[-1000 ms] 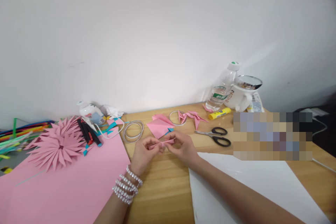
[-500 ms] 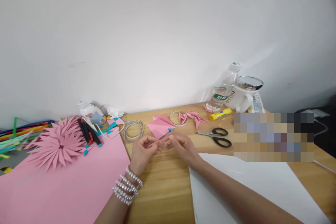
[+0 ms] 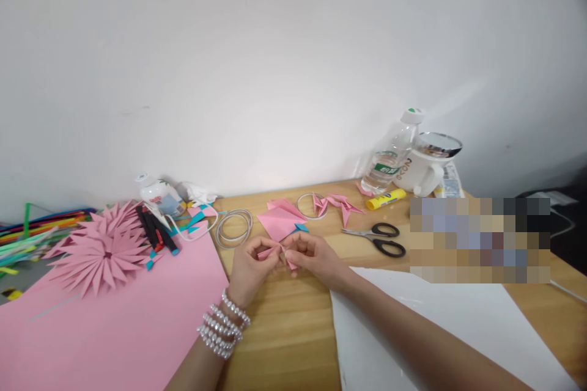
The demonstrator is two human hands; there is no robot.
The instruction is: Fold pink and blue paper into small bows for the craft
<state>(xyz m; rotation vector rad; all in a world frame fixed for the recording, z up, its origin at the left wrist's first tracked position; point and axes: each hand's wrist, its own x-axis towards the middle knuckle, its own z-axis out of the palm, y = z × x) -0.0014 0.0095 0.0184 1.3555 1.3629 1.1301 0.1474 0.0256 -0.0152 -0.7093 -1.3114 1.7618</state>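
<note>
Between my fingertips is a small folded piece of pink paper (image 3: pixel 292 264), mostly covered by the fingers. My left hand (image 3: pixel 254 259), with beaded bracelets at the wrist, pinches its left side. My right hand (image 3: pixel 314 256) pinches the right side, and the two hands nearly meet above the wooden table. Just beyond them lie pink paper sheets (image 3: pixel 279 220) with a small blue paper piece (image 3: pixel 301 228) at their edge. Folded pink paper shapes (image 3: pixel 345 208) rest farther right, some by a thin ring (image 3: pixel 302 206).
Black-handled scissors (image 3: pixel 383 239) and a yellow glue stick (image 3: pixel 386 199) lie to the right, before a water bottle (image 3: pixel 387 159) and white mug (image 3: pixel 419 174). White board (image 3: pixel 440 330) lies under my right forearm. Left are pink card (image 3: pixel 128 336), spiky paper flowers (image 3: pixel 107 253) and markers (image 3: pixel 156 229).
My right hand has shifted slightly down and its fingers have curled closer to my left. The pink paper now shows more below the right fingertips.
</note>
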